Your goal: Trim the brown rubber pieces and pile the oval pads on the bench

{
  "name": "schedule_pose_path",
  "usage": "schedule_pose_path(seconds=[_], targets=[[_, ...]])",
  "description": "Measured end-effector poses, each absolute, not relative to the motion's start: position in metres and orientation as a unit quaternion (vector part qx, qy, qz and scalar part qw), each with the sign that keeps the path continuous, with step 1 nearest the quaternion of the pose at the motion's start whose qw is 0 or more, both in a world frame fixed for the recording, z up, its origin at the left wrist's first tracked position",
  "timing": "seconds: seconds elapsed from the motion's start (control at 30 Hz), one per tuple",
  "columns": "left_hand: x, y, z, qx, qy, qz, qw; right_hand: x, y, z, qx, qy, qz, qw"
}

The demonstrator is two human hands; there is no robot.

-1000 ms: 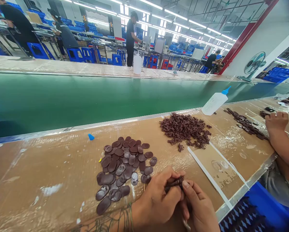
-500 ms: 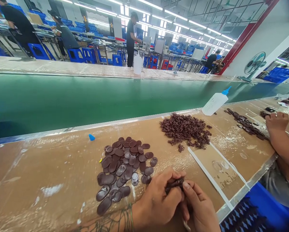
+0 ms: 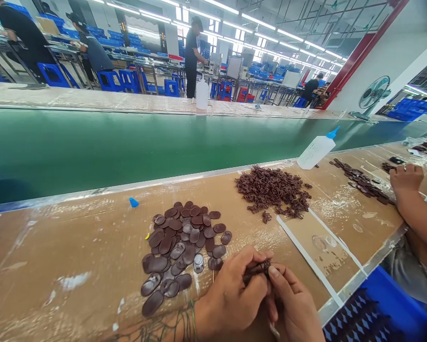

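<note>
Hands barely moved. Left hand (image 3: 231, 297) and right hand (image 3: 295, 308), fingers pinched together on one small brown part (image 3: 261, 269), near edge of counter (image 3: 74, 247); ovals (image 3: 185, 247) left, tangled pile (image 3: 272, 190) far right remains.

I work in a factory hall. A long green conveyor belt (image 3: 128, 142) runs past my workbench (image 3: 74, 256), other workers stand at rows of metal tables with blue stools (image 3: 110, 80), and strip lights (image 3: 256, 21) cover the ceiling.
</note>
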State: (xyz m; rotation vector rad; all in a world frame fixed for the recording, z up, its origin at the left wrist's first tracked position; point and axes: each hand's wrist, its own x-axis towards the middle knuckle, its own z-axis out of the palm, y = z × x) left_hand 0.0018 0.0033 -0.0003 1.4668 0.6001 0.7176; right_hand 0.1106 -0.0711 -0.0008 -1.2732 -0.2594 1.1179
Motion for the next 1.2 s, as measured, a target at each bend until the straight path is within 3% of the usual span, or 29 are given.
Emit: schedule_pose_path(seconds=[1.2], targets=[[0.0053, 0.0005, -0.0015, 0.621, 0.299, 0.320, 0.650, 0.1067, -0.0702, 0.0054, -0.544, -0.094, 0.499, 0.668]])
